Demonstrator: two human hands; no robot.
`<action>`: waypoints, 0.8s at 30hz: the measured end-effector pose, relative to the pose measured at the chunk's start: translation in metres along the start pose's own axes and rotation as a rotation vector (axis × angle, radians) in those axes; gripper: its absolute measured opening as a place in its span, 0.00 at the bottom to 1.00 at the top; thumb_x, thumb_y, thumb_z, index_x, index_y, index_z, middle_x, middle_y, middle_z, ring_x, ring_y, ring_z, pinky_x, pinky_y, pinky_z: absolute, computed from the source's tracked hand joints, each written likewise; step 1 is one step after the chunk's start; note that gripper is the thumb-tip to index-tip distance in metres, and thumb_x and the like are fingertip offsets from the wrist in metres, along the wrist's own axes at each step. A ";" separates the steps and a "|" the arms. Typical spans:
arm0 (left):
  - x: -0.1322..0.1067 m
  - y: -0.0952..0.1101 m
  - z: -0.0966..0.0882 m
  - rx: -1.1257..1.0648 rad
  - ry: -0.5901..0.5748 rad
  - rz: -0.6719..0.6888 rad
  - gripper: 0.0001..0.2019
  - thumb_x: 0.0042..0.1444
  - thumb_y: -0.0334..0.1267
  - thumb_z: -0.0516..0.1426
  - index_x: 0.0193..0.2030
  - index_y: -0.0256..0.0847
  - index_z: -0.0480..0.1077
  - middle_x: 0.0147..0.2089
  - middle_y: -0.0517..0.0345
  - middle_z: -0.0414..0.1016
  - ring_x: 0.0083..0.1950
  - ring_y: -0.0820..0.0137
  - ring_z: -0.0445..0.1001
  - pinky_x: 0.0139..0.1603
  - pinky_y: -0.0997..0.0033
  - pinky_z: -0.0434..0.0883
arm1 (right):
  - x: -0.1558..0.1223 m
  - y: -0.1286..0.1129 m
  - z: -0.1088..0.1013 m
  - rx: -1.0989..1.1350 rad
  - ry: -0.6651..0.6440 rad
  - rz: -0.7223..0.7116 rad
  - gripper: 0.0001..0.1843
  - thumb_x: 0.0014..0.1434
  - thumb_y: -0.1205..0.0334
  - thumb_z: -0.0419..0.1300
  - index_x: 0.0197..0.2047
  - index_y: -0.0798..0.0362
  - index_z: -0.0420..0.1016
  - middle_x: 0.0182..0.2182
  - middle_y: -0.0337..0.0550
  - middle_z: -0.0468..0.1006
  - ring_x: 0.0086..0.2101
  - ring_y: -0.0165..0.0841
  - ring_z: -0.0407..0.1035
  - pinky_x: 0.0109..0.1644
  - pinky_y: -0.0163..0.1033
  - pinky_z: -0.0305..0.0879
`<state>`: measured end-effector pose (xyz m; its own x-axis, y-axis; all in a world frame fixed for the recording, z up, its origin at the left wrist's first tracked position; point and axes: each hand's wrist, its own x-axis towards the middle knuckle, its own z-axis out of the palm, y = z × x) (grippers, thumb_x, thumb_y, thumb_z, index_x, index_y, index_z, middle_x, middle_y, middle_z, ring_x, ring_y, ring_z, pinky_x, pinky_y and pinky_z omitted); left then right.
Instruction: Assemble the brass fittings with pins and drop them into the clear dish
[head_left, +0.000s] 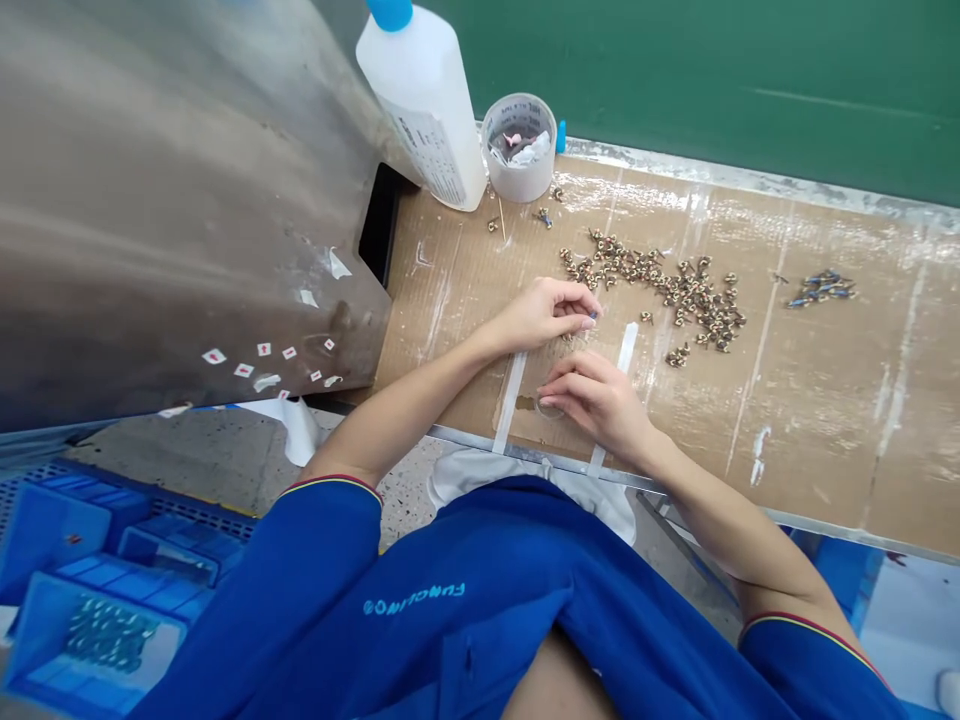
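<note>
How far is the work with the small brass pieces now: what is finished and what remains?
Done, it seems: a few blue-tipped pieces lie apart at the right of the bench. In hand: the left hand pinches one small piece; the right hand rests close beside it on the bench. Left: the large scatter of brass pieces, so most probably remains.

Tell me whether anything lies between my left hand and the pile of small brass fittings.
Nothing visible does. The left hand sits right beside the pile of small brass fittings, with only bare taped brown cardboard between them.
</note>
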<state>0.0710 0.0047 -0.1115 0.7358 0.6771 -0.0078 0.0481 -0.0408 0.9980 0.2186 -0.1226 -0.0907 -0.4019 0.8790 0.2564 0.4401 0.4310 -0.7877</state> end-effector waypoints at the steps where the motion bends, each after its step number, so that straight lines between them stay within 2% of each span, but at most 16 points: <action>1: 0.000 0.000 0.000 0.005 0.005 0.000 0.04 0.57 0.30 0.63 0.39 0.34 0.78 0.32 0.57 0.79 0.34 0.75 0.74 0.39 0.74 0.72 | 0.000 -0.002 0.001 -0.045 -0.009 -0.012 0.15 0.73 0.55 0.57 0.38 0.46 0.82 0.38 0.46 0.81 0.39 0.38 0.73 0.42 0.45 0.73; 6: 0.000 0.000 0.001 0.011 0.019 0.001 0.04 0.57 0.30 0.63 0.39 0.34 0.78 0.32 0.57 0.78 0.32 0.75 0.73 0.37 0.73 0.71 | -0.001 -0.005 -0.004 -0.196 -0.024 -0.013 0.15 0.74 0.59 0.55 0.38 0.47 0.82 0.38 0.47 0.81 0.38 0.40 0.71 0.43 0.47 0.73; 10: 0.001 -0.001 0.001 -0.020 0.012 -0.002 0.04 0.57 0.28 0.63 0.39 0.34 0.78 0.31 0.58 0.78 0.32 0.76 0.73 0.37 0.73 0.72 | -0.004 -0.004 -0.012 -0.194 -0.039 -0.008 0.15 0.74 0.60 0.55 0.37 0.47 0.81 0.37 0.47 0.80 0.38 0.40 0.71 0.42 0.46 0.72; 14: 0.000 0.000 0.001 -0.021 0.020 -0.009 0.03 0.57 0.29 0.63 0.39 0.34 0.77 0.31 0.58 0.77 0.32 0.76 0.73 0.37 0.74 0.71 | -0.004 -0.005 -0.011 -0.064 -0.066 0.012 0.14 0.73 0.60 0.57 0.37 0.47 0.81 0.40 0.48 0.79 0.39 0.39 0.73 0.43 0.46 0.73; 17: 0.000 0.000 0.001 -0.019 0.024 -0.018 0.03 0.56 0.29 0.63 0.38 0.34 0.78 0.32 0.58 0.78 0.33 0.76 0.73 0.39 0.74 0.72 | -0.002 -0.006 -0.012 0.049 -0.040 0.073 0.11 0.72 0.59 0.60 0.37 0.47 0.81 0.42 0.48 0.80 0.41 0.39 0.76 0.44 0.46 0.74; 24: -0.001 0.001 0.001 -0.031 0.015 -0.086 0.05 0.57 0.29 0.64 0.40 0.33 0.79 0.30 0.57 0.79 0.31 0.75 0.74 0.36 0.73 0.73 | 0.001 -0.006 -0.032 0.324 0.103 0.359 0.18 0.67 0.44 0.64 0.35 0.49 0.81 0.31 0.43 0.84 0.32 0.35 0.78 0.37 0.40 0.75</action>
<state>0.0707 0.0031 -0.1110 0.7198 0.6880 -0.0924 0.0895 0.0400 0.9952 0.2411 -0.1184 -0.0679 -0.1820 0.9831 -0.0222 0.2575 0.0259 -0.9659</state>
